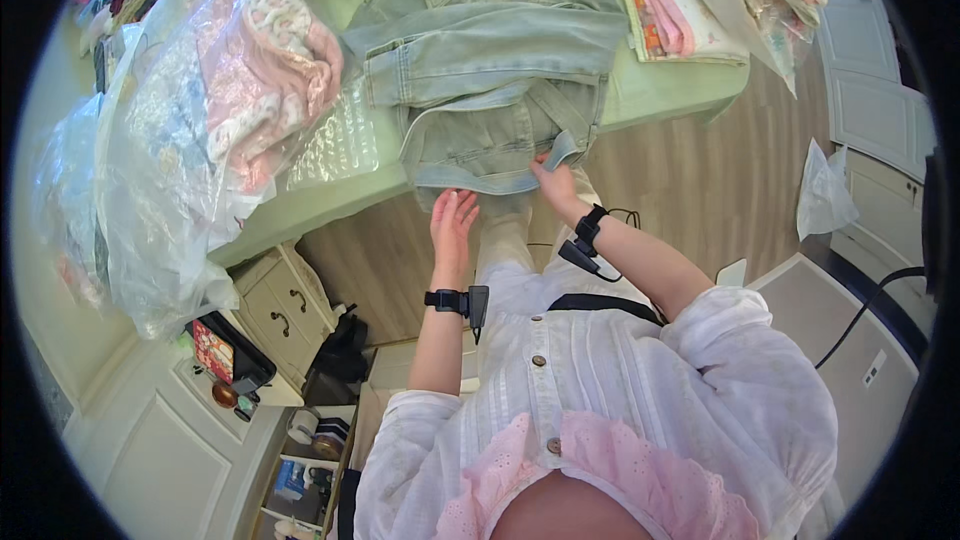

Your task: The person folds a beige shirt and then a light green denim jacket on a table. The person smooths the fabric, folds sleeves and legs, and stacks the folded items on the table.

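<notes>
A faded light denim jacket [480,52] lies on the green-covered table [660,94], collar away from me, one sleeve folded across its body. Its lower part hangs over the near edge of the table. My right hand [556,180] grips the waistband at the right, fingers closed on the cloth near a raised flap. Under the band's lower edge at the left is my left hand [454,214], palm up with the fingers slightly apart; whether its fingertips touch the denim I cannot tell.
Clear plastic bags of pink and blue fabrics [262,90] fill the table's left side. Folded printed cloths [675,22] lie at the right. A cream drawer cabinet [281,307] stands below left. A white plastic bag [823,195] hangs at the right, near white cabinets [870,82].
</notes>
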### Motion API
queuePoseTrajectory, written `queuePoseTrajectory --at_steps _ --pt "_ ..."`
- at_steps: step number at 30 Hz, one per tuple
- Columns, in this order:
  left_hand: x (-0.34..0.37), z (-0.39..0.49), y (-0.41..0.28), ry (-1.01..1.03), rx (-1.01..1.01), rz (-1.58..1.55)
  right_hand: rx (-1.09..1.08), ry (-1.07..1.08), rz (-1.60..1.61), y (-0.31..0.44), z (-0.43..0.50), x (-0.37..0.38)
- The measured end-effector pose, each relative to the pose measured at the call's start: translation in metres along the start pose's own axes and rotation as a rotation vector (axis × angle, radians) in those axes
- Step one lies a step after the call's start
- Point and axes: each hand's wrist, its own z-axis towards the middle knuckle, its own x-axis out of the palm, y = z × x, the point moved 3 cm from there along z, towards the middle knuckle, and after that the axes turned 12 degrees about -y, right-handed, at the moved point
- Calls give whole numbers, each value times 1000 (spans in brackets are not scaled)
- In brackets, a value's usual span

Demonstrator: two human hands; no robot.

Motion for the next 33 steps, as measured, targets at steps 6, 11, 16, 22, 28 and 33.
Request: queuePoseTrajectory --at_steps 6,11,16,22,28,33 --pt "10 25 -26 -9 101 37 400 122 -36 16 -8 -32" --pt "12 39 -42 2 58 -29 -1107 -428 -431 95 36 -44" --pt "21 33 -43 39 -49 98 -589 302 -490 106 89 -21" --pt "20 44 -41 -1 -66 -372 -233 919 -223 121 83 -91" --pt "31 47 -24 42 -186 -512 26 1116 -422 118 64 -150" --pt "46 34 -28 213 -211 -910 46 1183 -446 98 55 -148"
